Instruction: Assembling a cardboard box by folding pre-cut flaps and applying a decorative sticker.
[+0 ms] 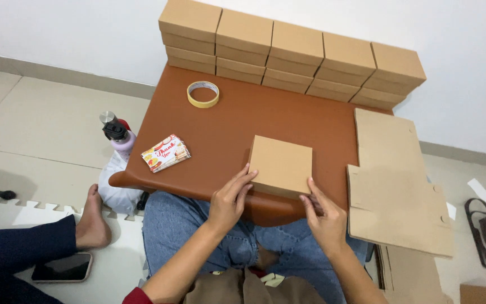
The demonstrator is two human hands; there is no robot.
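The kraft box (281, 166) sits near the front edge of the brown table (226, 121), squarely before the person. The left hand (229, 200) presses its fingers together against the box's 9 o'clock side, while the right hand (324, 217) pinches the 5 o'clock corner, seemingly to steady it. Flat cardboard blanks (395, 186) lie at 3 o'clock within reach; finished boxes (293, 53) are stacked at 12, a tape roll (203, 94) at 11.

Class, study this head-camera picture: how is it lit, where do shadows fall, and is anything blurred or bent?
Head view: soft, even light, no harsh glare; the brown table shows only a dull sheen; faint shadows sit under the left hand, right hand and closed cardboard box; focus is sharp throughout; wide-lens bending curves the floor edges.
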